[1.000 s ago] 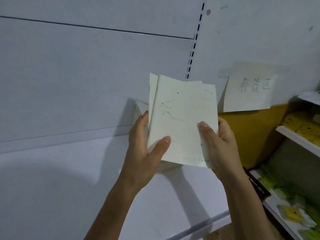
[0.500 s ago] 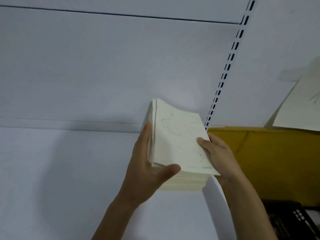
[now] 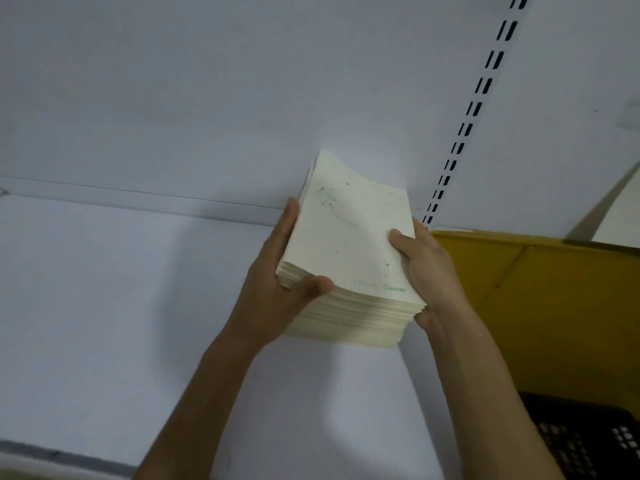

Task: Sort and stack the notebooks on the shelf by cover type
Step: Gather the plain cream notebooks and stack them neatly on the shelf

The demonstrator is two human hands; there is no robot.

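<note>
I see the left hand [image 3: 277, 285] curled round the left side of a thick stack of cream paper notebooks [image 3: 349, 244], thumb on top. The right hand [image 3: 426, 268] grips the right side. The stack is at the back of the flat white shelf [image 3: 104, 306], beside a yellow board [image 3: 536, 306].

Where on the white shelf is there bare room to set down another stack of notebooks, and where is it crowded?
Free: the broad white shelf left of the notebook stack, up to the back wall. Crowded: the right, where left hand and right hand grip the stack beside the yellow panel.
</note>
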